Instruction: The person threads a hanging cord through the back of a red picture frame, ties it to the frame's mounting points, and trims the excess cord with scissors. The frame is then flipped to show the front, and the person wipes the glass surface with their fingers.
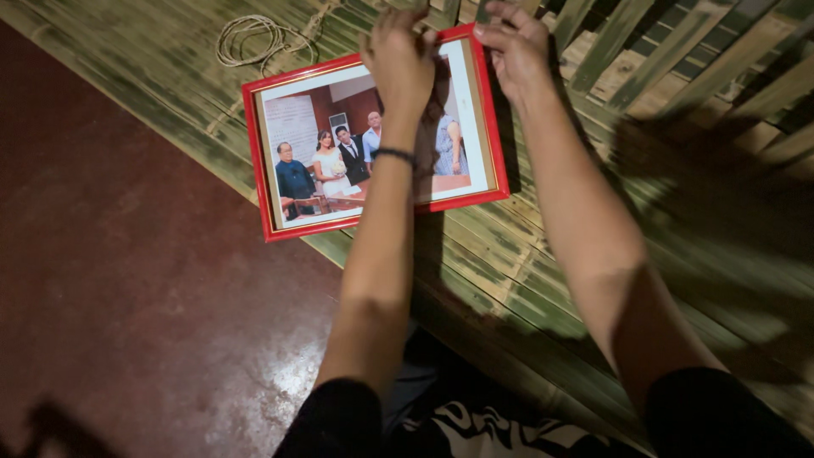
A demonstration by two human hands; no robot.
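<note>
Left hand (405,59) and right hand (515,47): grips pinched on the far edge of the red picture frame (377,136) (whether they hold something small there, can't tell). Frame lies flat, photo up, on the split-bamboo bench (526,263). Coil of twine (250,38) lies untouched just beyond it; work at that edge looks unfinished.

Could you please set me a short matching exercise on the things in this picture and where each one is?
Things:
1. red picture frame
2. coil of string
3. left hand
4. right hand

Places:
A. at the frame's top right corner
B. lying flat on the bamboo surface
C. beyond the frame's top left corner
D. over the frame's top edge, above the photo

Pairs: 1-B, 2-C, 3-D, 4-A
</note>
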